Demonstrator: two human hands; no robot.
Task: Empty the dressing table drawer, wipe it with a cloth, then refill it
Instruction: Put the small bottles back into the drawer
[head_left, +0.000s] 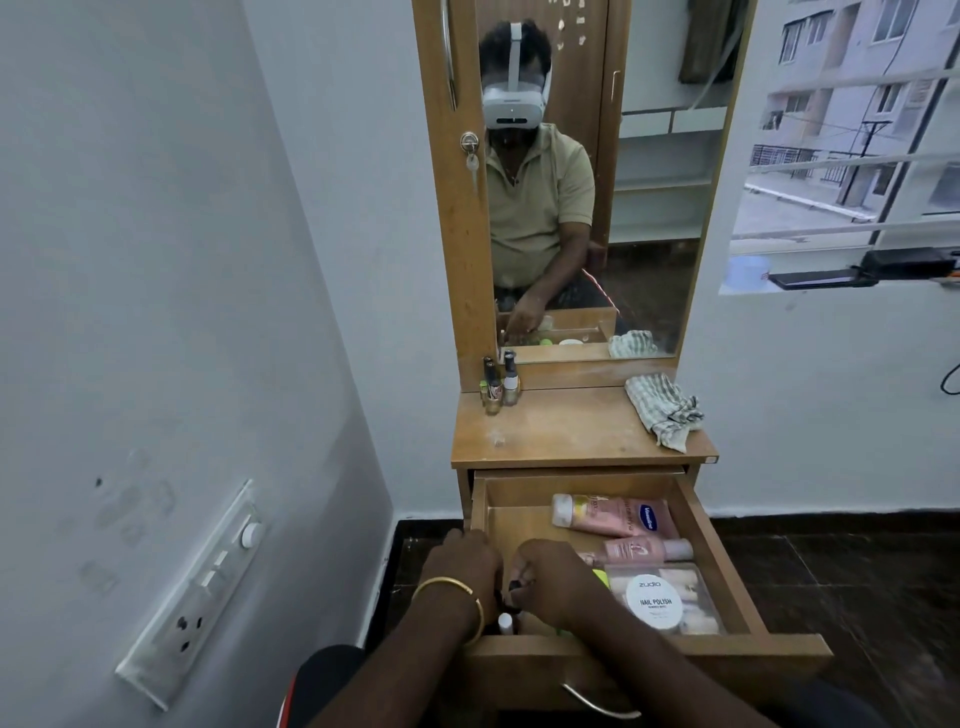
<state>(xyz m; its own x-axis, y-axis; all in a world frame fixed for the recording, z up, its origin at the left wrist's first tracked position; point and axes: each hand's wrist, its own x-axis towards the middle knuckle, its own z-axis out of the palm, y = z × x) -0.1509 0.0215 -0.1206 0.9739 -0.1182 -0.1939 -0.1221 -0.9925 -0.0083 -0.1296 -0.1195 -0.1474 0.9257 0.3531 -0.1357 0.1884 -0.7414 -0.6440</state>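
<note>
The wooden drawer (727, 566) of the dressing table is pulled open. Inside lie a pink Vaseline tube (613, 514), a smaller pink bottle (649, 550) and a clear pack with a white nail polish wipes tub (655, 604). Both hands are in the drawer's front left corner. My left hand (465, 569), with a gold bangle, is curled over something hidden beneath it. My right hand (553, 582) pinches a small dark-capped nail polish bottle (514, 590). A white-capped bottle (505, 622) stands just below. A checked cloth (662, 408) lies on the tabletop's right.
Several nail polish bottles (496, 382) stand at the tabletop's (566, 426) back left, under the mirror (587, 182). A wall with a switchboard (195, 592) is close on the left. A window (852, 140) is on the right. Dark floor tiles surround the table.
</note>
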